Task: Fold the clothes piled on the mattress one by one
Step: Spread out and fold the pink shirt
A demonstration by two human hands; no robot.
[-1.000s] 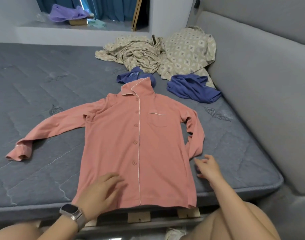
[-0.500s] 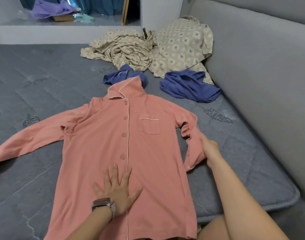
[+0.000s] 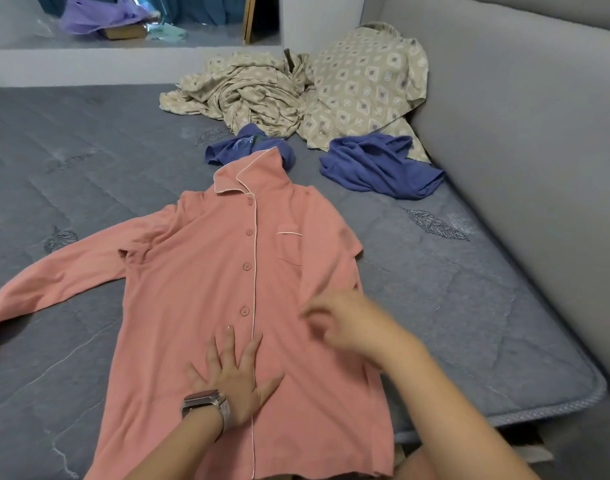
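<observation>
A pink long-sleeved button shirt (image 3: 199, 271) lies face up on the grey mattress (image 3: 71, 168), collar away from me. My left hand (image 3: 232, 372), with a watch on the wrist, presses flat with spread fingers on the lower front by the button line. My right hand (image 3: 348, 323) is blurred, fingers curled, and holds the end of the shirt's right sleeve, which lies across the shirt's front below the pocket. The left sleeve stretches out to the left edge of the view.
Behind the collar lie two crumpled blue garments (image 3: 376, 164) (image 3: 234, 147) and a heap of beige patterned clothes (image 3: 255, 91). A padded grey headboard (image 3: 521, 133) runs along the right. A ledge holding a purple item (image 3: 99, 15) is at the back.
My right hand took hold of the right sleeve beside the shirt and carried it left onto the shirt's front. My left hand slid up the front and now lies flat on it.
</observation>
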